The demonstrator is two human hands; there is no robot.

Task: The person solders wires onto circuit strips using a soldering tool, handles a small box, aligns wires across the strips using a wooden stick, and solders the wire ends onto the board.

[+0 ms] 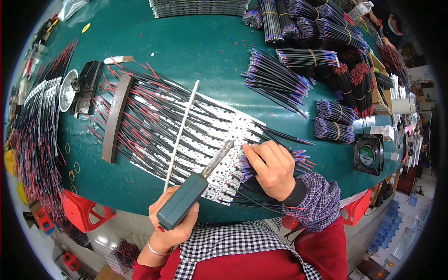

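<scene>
My left hand [173, 218] is closed around the dark green, boxy handle of a soldering iron [184, 200]. Its long metal tip reaches up and right onto white circuit boards [240, 125] laid out as a panel. Just right of the tip, my right hand [273, 169] pinches thumb and forefinger together at the boards; what they hold is too small to make out. Beneath that hand lies a bunch of black wires with blue and red ends [302, 161]. Rows of black wires with red ends [151, 109] cover the boards' left part.
A brown bar [116, 119] and a thin white strip [182, 135] lie across the wires. Left stand a dark metal holder [88, 86] and a round silvery dish [68, 91]. Wire bundles [333, 122] crowd the right, near a small black fan [368, 154]. More wired boards [39, 121] hang off the left edge.
</scene>
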